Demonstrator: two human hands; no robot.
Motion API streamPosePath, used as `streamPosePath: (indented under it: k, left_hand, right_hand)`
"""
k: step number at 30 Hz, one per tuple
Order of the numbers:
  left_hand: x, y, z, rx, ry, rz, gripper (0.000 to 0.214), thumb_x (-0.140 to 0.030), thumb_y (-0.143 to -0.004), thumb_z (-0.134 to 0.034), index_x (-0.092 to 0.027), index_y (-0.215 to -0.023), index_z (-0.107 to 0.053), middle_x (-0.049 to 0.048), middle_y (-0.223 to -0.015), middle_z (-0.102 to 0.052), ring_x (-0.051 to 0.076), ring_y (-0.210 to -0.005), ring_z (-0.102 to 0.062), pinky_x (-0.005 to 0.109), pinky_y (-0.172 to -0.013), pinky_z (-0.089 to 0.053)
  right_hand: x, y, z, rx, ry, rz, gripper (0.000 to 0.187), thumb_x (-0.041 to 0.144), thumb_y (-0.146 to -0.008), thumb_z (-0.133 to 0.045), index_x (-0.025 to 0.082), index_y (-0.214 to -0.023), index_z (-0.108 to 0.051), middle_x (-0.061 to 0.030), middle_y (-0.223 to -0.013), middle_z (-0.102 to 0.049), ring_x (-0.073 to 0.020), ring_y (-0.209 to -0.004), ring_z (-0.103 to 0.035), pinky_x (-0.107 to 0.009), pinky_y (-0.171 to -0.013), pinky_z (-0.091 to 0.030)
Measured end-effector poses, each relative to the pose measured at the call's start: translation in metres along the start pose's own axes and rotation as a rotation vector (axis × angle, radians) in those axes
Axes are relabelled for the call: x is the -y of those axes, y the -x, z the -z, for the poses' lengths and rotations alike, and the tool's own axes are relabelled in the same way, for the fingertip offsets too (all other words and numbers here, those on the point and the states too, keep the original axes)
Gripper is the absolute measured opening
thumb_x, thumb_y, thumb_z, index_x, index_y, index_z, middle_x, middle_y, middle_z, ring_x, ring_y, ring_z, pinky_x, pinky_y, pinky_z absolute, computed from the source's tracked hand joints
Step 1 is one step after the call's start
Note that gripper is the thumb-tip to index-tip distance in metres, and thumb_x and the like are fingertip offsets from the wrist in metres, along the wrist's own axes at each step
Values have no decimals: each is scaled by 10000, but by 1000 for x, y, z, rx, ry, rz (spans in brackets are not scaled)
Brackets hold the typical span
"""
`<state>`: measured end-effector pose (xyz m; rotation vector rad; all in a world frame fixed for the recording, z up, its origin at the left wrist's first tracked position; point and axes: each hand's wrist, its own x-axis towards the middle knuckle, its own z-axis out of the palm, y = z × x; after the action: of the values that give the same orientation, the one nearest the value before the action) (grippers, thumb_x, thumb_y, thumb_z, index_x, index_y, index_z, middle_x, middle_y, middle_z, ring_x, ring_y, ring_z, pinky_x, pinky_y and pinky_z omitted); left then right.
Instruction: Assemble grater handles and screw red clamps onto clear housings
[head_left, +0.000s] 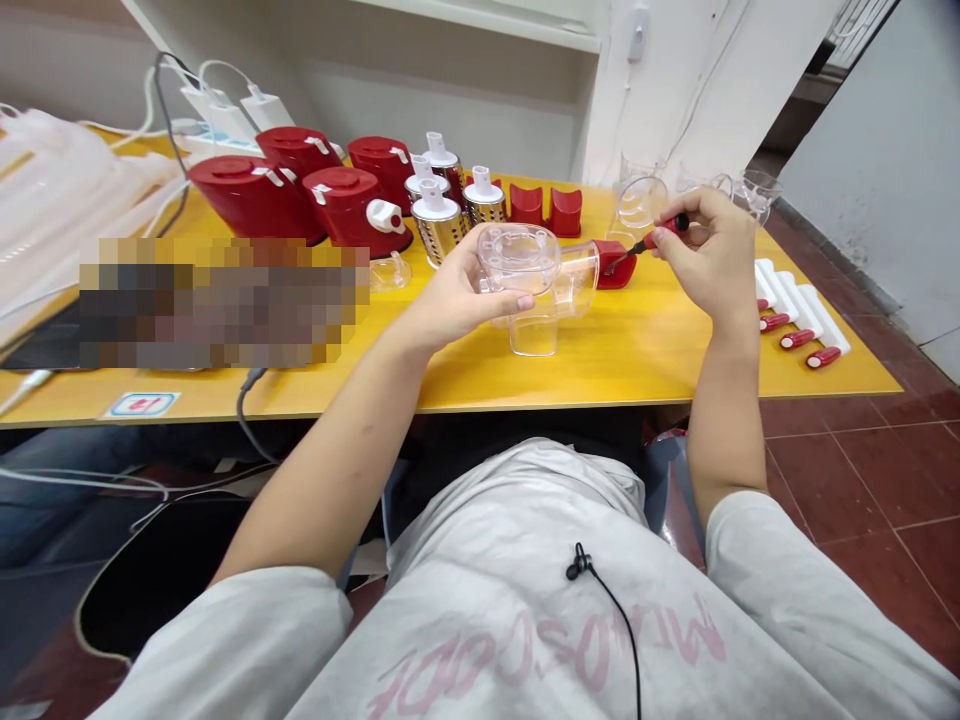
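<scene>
My left hand [476, 290] grips a clear plastic grater housing [574, 290], thumb along its side, above the yellow table. My right hand [709, 245] pinches a screwdriver [664, 236] with a red and black handle. Its shaft points left and down, and the tip reaches a red plastic piece [616, 268] by the housing's right end. Whether the tip touches that piece, I cannot tell. Behind my left hand stand several grater drums [437, 220] with white tops. Two more red pieces [564, 212] sit near them.
Several red machine bases [349, 205] stand at the back left. More clear housings [641, 200] are behind my right hand. White crank handles with red grips [821, 320] lie at the right. Clear plastic bags [67, 200] and cables occupy the left. The table's front edge [555, 405] runs before me.
</scene>
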<state>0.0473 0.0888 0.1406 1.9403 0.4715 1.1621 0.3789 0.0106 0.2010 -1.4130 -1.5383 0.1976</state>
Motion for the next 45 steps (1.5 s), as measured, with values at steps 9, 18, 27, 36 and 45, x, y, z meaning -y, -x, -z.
streamPosePath:
  k: [9,18,27,36,45]
  left_hand:
    - [4,-1,-2,-19,-29,-13,1018,-810,-702,-1024,-256,-1471,-651,173,-1534,-761,428,-1452,-746,594,-1256,-639]
    - [6,0,-2,21,-79,-27,1000,-827,-770,-971,-261,-1515,-618,158,-1567,-738,402,-1478,-726,547,-1263,-630]
    - [6,0,-3,16,-66,-29,993,-805,-778,-980,-256,-1524,-621,161,-1586,-734,396,-1493,-719,541,-1283,-620]
    - [5,0,-3,22,-58,-24,982,-793,-780,-988,-259,-1519,-625,160,-1586,-735,395,-1480,-724,544,-1268,-630]
    - [8,1,-4,5,-19,-41,983,-747,-770,-1023,-234,-1523,-654,152,-1590,-739,373,-1487,-729,512,-1288,-618]
  right_hand:
    - [-15,-7,-16,59,65,23,515,645,-902,-759,188,-1140,-761,-46,-1185,-772,-38,-930,-696,-275,-961,-709]
    - [-12,-6,-18,68,93,33,522,653,-913,-734,190,-1153,-764,-46,-1234,-767,-57,-1012,-697,-312,-1078,-719]
    - [-17,-7,-18,87,88,30,572,699,-915,-711,205,-1196,-772,-56,-1269,-770,-61,-1028,-691,-326,-1148,-726]
    - [-17,-7,-18,98,103,28,517,653,-930,-723,216,-1202,-773,-44,-1251,-765,-57,-1023,-693,-317,-1126,-711]
    - [-8,-8,-12,23,96,72,467,609,-953,-719,202,-1178,-758,-38,-1203,-771,-19,-976,-681,-203,-946,-628]
